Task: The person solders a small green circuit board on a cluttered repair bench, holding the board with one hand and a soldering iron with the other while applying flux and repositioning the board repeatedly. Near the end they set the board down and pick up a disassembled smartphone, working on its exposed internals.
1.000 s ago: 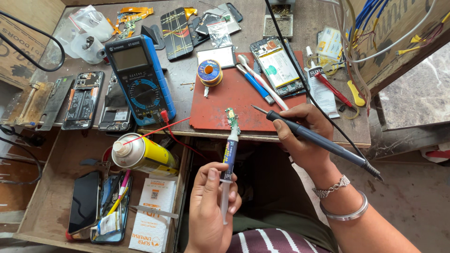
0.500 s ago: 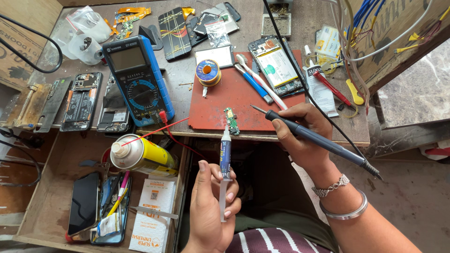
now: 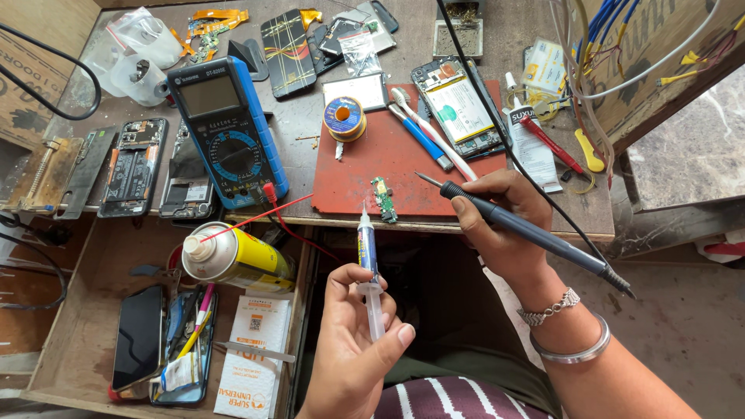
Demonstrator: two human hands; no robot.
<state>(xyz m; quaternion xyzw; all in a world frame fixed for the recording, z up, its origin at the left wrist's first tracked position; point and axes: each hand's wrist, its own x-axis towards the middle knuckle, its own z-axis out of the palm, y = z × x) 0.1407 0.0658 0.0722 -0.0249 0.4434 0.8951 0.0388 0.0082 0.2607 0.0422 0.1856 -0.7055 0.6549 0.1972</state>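
Withdrawn from the small green board (image 3: 382, 199), the flux syringe (image 3: 368, 260), gripped by the left hand (image 3: 353, 349), hovers below it; right hand (image 3: 503, 225) grips the soldering iron (image 3: 520, 226) beside the board; keep both tips steady, dose sparingly

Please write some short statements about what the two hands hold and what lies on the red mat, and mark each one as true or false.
1. The left hand holds a syringe with its tip pointing up toward the bench. True.
2. The right hand holds a pair of tweezers. False: it holds a soldering iron with a dark handle.
3. A small green circuit board lies on the red mat. True.
4. The syringe tip is pressed on the circuit board. False: the tip is apart from it, below the mat's near edge.
5. The blue multimeter lies on the red mat. False: it lies on the bench to the left of the mat.
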